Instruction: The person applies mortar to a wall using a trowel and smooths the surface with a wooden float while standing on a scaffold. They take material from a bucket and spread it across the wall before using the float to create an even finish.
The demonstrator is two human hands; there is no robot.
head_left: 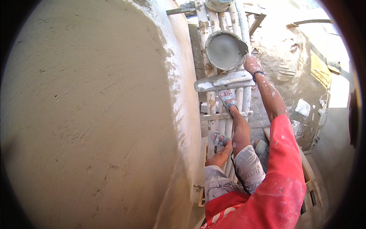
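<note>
My right hand (252, 65), spattered with plaster and with a beaded bracelet at the wrist, is closed at the right rim of a round bucket (207, 49). Grey wet mix (224, 51) fills the bucket, and a dark lip or scoop-like edge shows at its upper right. Below it, a mortar-smeared board (204, 85) lies across the pole scaffold (211, 105), with a lighter wooden piece (232, 78) on top. My left hand is out of view.
A plastered wall (95, 107) rises along the left, with a whitish unplastered strip (187, 99) beside it. My sandalled feet stand on the poles. Another bucket (219, 5) sits at the far end. Below on the right are rubble, a white bag-like piece (303, 108) and a yellow sheet (321, 70).
</note>
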